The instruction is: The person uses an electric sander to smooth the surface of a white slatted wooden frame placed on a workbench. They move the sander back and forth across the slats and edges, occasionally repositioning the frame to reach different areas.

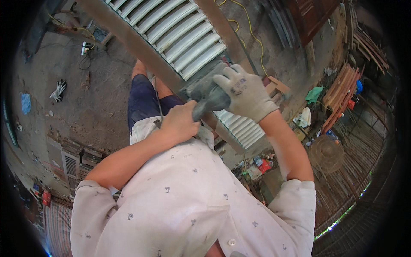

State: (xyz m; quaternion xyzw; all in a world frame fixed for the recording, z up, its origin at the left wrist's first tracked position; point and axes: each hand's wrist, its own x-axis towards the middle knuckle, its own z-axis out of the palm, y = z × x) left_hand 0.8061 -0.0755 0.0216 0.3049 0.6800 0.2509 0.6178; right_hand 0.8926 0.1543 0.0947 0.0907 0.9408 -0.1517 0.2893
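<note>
A long louvred shutter point(147, 55) with a brown frame and pale slats runs diagonally in front of me. On its middle rail sits a grey, dust-covered power sander point(209, 92), blurred at its edges. My left hand point(180, 122), bare, is closed round the sander's rear grip. My right hand point(244, 92), in a pale work glove, is wrapped over the sander's front, fingers curled on its top. The sander's underside is hidden against the shutter.
On the dirt floor at left lie a grey-white glove point(58, 91) and a blue scrap point(26, 103). A yellow cord point(258, 40) trails beyond the shutter. Stacked wooden boards point(342, 92) and a round woven basket-like thing point(327, 154) are at right. A dark red-brown wooden panel point(314, 17) stands at the far right.
</note>
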